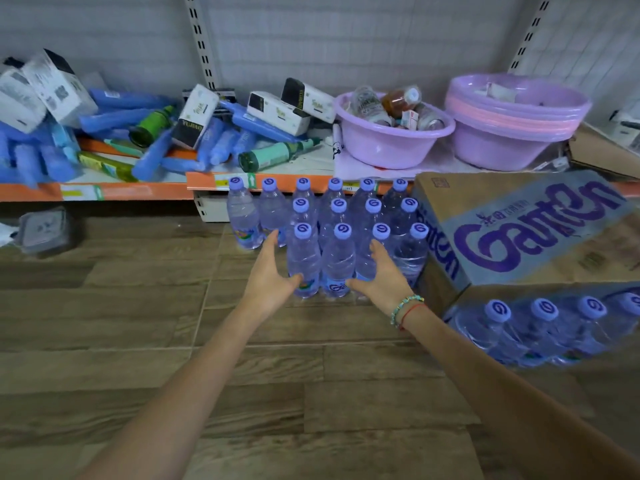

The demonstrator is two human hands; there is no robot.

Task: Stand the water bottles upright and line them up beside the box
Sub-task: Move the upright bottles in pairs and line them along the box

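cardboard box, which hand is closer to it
Right. The right hand is by the front bottles just beside the cardboard box; the left hand is farther away.

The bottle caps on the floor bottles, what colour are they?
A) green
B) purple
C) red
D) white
B: every upright water bottle standing beside the box has a purple cap with a swirl mark on top, and none is red, green or white.
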